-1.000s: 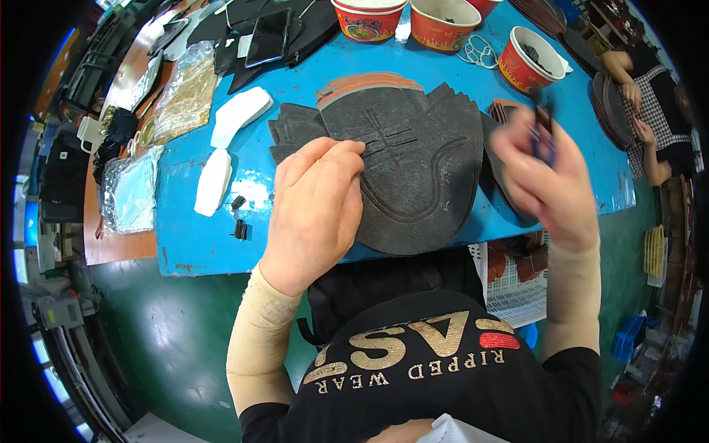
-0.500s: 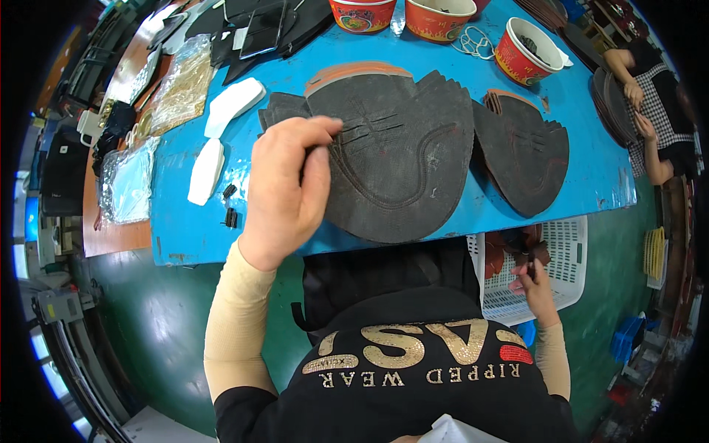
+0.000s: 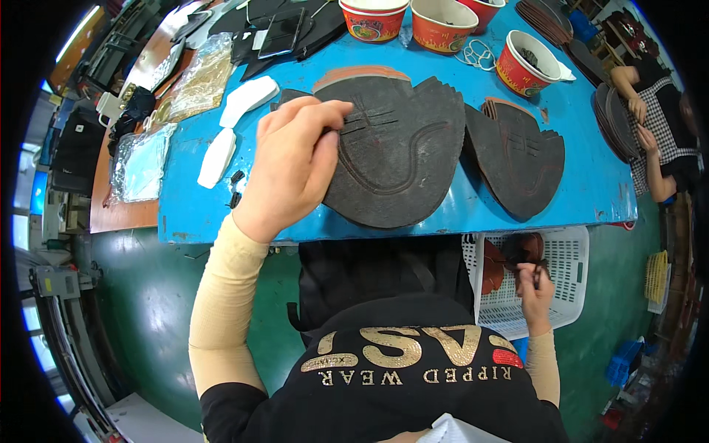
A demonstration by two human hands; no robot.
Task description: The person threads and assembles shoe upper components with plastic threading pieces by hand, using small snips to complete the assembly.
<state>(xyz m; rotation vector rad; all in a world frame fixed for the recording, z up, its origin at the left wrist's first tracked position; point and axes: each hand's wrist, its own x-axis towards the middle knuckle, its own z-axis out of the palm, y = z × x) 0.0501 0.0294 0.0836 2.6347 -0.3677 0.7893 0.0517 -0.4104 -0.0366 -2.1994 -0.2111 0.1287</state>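
My left hand (image 3: 295,159) is loosely bent over the left side of a stack of black leather-like panels (image 3: 399,173), the thumb apart from the fingers and nothing visible between them. The top panel has short slits and a curved stitched line; whether the fingertips touch it is unclear. Down at the right, my right hand (image 3: 537,292) is closed on a small dark leather-like piece (image 3: 543,272) above a white plastic basket (image 3: 572,292). Reddish-brown pieces (image 3: 492,269) lie in that basket. A second, smaller stack of black panels (image 3: 521,162) lies to the right of the first.
Red paper tubs (image 3: 526,70) stand along the far side of the blue table (image 3: 591,192). White shaped pieces (image 3: 218,159), plastic bags (image 3: 140,166) and a phone (image 3: 283,33) lie to the left. Another person's hands (image 3: 642,122) are at the right, beside round dark panels (image 3: 613,122).
My right hand has lifted slightly and turned upward with the small dark piece. The left hand has shifted slightly right over the panels. The whole view has tilted a little.
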